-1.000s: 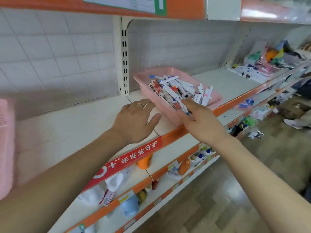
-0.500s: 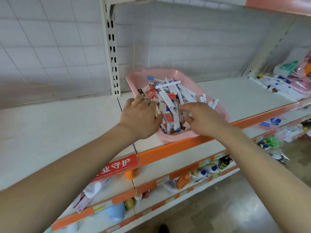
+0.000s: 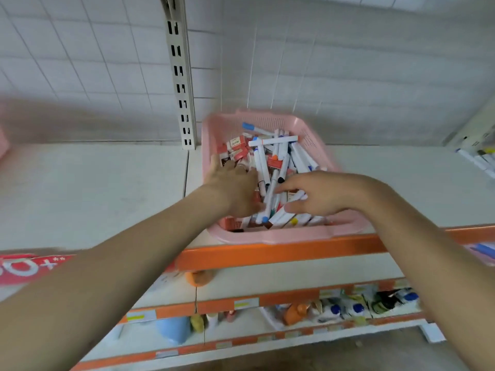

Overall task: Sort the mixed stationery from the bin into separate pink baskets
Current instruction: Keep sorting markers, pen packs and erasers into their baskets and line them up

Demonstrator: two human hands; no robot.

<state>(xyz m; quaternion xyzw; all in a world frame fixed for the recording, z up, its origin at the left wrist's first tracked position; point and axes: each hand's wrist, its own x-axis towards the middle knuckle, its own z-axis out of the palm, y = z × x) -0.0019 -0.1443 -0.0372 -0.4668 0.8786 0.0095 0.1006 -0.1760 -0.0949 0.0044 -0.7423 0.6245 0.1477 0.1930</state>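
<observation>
A pink basket (image 3: 270, 238) stands on the white shelf at the front edge, heaped with white markers (image 3: 273, 141) and small red-and-white boxes (image 3: 235, 147). Both my hands are inside it. My left hand (image 3: 233, 186) lies palm down on the boxes at the left side, with its fingertips buried in the pile. My right hand (image 3: 318, 194) is over the near right part, thumb and fingers curled around a few white markers lying in the heap. What lies under both palms is hidden.
The corner of another pink basket (image 3: 4, 145) shows at the far left. Loose markers (image 3: 479, 162) lie on the shelf at the right. A slotted upright post (image 3: 179, 76) stands behind the basket. The orange shelf edge (image 3: 267, 255) runs below, with bottles on the lower shelves.
Both hands went from the basket's near edge into the pile. The right hand's fingers closed around markers. The view swung to centre on the basket and drew closer.
</observation>
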